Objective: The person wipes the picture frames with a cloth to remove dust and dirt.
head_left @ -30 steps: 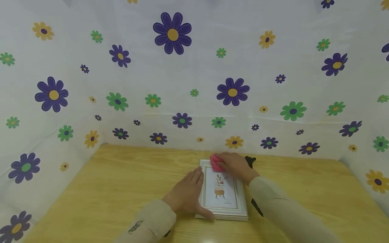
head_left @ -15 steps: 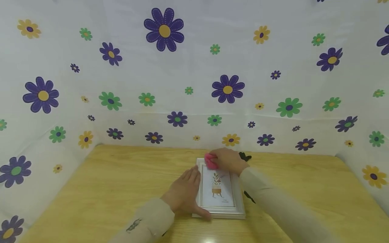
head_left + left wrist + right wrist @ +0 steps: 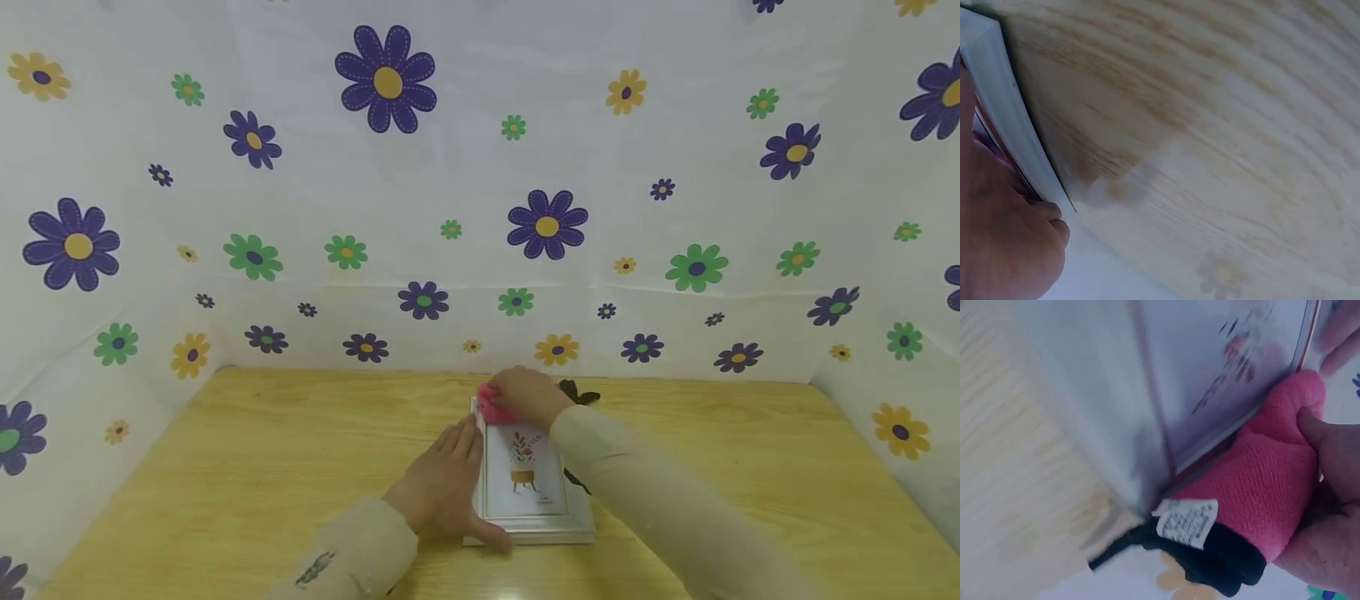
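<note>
A white picture frame [image 3: 540, 527] lies on the table, its print of a plant in a legged brown pot facing up. Along its left side rests my left hand [image 3: 442, 483], fingers straight, thumb spread over the near left corner. My right hand [image 3: 532, 392] grips a bunched pink cloth [image 3: 493, 408] at the frame's far left corner. The right wrist view shows black trim [image 3: 1229, 556] and a white label [image 3: 1188, 522] on that cloth [image 3: 1260, 481], with my thumb pressed into it. In the left wrist view, my hand [image 3: 1007, 237] lies at the frame's edge [image 3: 1013, 100].
The light wood table [image 3: 300, 458] spreads on both sides of the frame. A white sheet with printed flowers [image 3: 420, 183] stands along the table's back and both sides. A black strip [image 3: 576, 481] shows beside the right sleeve [image 3: 630, 467].
My right hand has moved the pink cloth leftward along the frame's far end to its left corner. The left hand stays at the frame's side. The head view has turned slightly right.
</note>
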`<move>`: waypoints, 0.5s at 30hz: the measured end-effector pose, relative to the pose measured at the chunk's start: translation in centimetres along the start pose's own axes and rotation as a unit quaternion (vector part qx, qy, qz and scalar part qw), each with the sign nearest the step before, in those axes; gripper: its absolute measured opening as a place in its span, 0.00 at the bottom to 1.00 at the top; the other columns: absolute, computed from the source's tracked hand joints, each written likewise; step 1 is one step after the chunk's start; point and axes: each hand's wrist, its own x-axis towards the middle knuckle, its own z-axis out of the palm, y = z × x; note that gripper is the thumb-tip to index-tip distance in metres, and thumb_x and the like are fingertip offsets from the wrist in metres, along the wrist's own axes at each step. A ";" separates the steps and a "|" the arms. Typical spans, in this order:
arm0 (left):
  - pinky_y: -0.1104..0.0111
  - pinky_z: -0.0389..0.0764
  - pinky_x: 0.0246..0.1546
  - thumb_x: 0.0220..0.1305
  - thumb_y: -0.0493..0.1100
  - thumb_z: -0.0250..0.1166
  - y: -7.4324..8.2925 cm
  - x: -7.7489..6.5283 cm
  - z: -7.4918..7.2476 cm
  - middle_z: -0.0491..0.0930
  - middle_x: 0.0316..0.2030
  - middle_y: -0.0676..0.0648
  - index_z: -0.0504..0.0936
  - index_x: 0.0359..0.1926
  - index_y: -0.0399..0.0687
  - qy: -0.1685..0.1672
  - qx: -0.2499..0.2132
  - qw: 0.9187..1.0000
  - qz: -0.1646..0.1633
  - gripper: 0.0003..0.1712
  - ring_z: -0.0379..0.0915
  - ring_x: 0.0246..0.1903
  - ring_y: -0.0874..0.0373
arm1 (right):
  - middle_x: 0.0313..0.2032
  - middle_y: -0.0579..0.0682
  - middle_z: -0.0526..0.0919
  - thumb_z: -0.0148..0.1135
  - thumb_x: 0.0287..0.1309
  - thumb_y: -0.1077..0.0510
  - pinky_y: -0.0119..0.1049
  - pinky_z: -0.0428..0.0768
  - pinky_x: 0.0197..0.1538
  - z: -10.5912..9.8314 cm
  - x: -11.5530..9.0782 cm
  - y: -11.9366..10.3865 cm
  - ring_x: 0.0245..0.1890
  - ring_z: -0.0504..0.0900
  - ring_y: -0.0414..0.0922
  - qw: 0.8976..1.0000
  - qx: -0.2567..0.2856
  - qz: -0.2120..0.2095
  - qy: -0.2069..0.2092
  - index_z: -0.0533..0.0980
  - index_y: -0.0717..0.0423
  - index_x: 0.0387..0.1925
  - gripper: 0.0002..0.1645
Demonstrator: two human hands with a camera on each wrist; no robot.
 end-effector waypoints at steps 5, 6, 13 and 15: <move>0.57 0.47 0.69 0.32 0.90 0.51 0.5 -0.1 -0.2 0.44 0.71 0.31 0.53 0.70 0.28 -0.006 -0.013 1.000 -0.007 0.80 0.40 0.71 0.41 | 0.56 0.50 0.79 0.51 0.69 0.49 0.59 0.66 0.61 0.8 -0.4 -1.2 0.56 0.74 0.54 0.999 -0.039 0.021 0.012 0.75 0.44 0.60 0.21; 0.57 0.47 0.69 0.32 0.90 0.50 0.6 -0.1 -0.2 0.44 0.71 0.31 0.53 0.70 0.28 -0.006 -0.008 1.000 -0.009 0.80 0.40 0.71 0.42 | 0.57 0.50 0.77 0.50 0.70 0.48 0.64 0.62 0.61 0.8 -0.7 -1.3 0.58 0.72 0.58 0.998 -0.054 0.034 0.014 0.74 0.41 0.62 0.21; 0.58 0.48 0.69 0.30 0.91 0.49 0.3 0.2 -0.1 0.46 0.71 0.31 0.54 0.70 0.29 -0.003 0.006 1.000 -0.015 0.81 0.42 0.70 0.41 | 0.65 0.56 0.67 0.46 0.71 0.48 0.75 0.52 0.58 0.3 -2.9 -0.1 0.64 0.59 0.69 0.976 -0.193 0.091 0.036 0.68 0.32 0.65 0.23; 0.58 0.47 0.69 0.30 0.92 0.48 0.1 0.2 0.1 0.46 0.71 0.31 0.53 0.70 0.29 0.001 0.003 1.000 -0.017 0.82 0.41 0.70 0.41 | 0.61 0.57 0.71 0.48 0.70 0.52 0.74 0.57 0.56 0.2 -3.0 -0.1 0.62 0.63 0.67 0.975 -0.191 0.102 0.045 0.71 0.35 0.63 0.22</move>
